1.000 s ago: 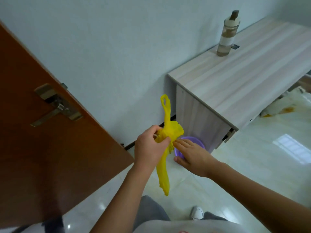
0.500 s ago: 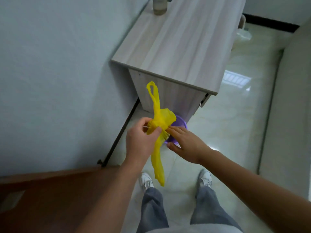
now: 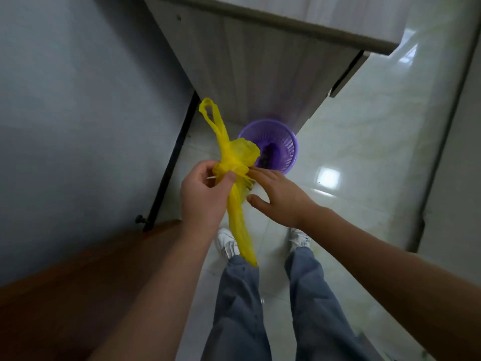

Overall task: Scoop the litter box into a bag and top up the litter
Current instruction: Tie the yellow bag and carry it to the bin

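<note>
A crumpled yellow plastic bag point(image 3: 235, 175) hangs in front of me, one handle loop sticking up and its tail dangling toward my shoes. My left hand point(image 3: 205, 194) grips the bag's bunched middle between thumb and curled fingers. My right hand point(image 3: 279, 195) reaches in from the right with fingers nearly straight, their tips touching the bag's gathered part; the thumb is spread apart below. No litter box or scoop is in view.
A purple mesh wastebasket point(image 3: 282, 149) stands on the pale tiled floor just beyond my hands, against a light wooden cabinet point(image 3: 260, 69). A grey wall point(image 3: 78, 113) is on the left, a brown door point(image 3: 78, 295) at lower left. My legs and white shoes are below.
My head has tilted further down, so the cabinet top has left the view and the basket shows fully. Both hands stay at the bag; the right fingers have straightened a little.
</note>
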{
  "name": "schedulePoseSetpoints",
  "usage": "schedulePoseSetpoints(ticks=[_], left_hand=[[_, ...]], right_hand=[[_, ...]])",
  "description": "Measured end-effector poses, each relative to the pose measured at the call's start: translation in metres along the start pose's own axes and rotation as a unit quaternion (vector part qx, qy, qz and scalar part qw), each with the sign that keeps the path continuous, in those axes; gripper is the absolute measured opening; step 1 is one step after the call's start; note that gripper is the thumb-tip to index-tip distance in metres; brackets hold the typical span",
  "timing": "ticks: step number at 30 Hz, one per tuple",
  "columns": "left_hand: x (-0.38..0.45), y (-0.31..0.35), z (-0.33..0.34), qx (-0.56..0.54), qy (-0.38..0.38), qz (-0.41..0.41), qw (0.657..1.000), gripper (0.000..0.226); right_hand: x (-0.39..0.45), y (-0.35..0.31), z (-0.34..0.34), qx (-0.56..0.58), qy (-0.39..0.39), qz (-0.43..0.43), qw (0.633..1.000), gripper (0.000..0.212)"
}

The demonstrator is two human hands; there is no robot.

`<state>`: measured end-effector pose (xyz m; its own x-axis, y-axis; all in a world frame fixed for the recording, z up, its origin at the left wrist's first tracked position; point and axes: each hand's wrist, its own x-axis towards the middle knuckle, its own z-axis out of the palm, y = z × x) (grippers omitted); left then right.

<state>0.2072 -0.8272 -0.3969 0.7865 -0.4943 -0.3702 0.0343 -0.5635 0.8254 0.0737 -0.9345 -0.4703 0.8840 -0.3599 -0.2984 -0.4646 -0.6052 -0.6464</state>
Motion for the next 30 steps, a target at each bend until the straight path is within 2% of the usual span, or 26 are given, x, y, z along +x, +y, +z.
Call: schedulePoseSetpoints(ticks=[5, 14, 17, 19, 24, 30], left_hand=[[0.039, -0.064, 0.049, -0.013, -0.025, -0.035, 0.999, 0.014], [0.143, -0.149, 0.167, 0.011, -0.081, -0.027, 0.996, 0.011], [0.177, -0.175, 0.203, 0.033, -0.127, -0.031, 0.991, 0.013], [0.196, -0.192, 0.223, 0.045, -0.156, -0.045, 0.986, 0.013], [0.230, -0.217, 0.255, 0.067, -0.193, -0.046, 0.978, 0.016], [0.254, -0.233, 0.266, 0.092, -0.195, -0.040, 0.976, 0.019]], right_hand=[[0.030, 0.067, 0.054, 0.018, -0.011, 0.016, 1.000, 0.060], [0.090, 0.196, 0.109, 0.048, 0.019, 0.115, 0.992, 0.048], [0.107, 0.232, 0.119, 0.036, 0.013, 0.127, 0.991, 0.035], [0.115, 0.252, 0.125, 0.020, 0.003, 0.141, 0.990, 0.035], [0.138, 0.283, 0.142, -0.013, -0.030, 0.163, 0.986, 0.031], [0.162, 0.292, 0.152, -0.014, -0.044, 0.178, 0.983, 0.036]])
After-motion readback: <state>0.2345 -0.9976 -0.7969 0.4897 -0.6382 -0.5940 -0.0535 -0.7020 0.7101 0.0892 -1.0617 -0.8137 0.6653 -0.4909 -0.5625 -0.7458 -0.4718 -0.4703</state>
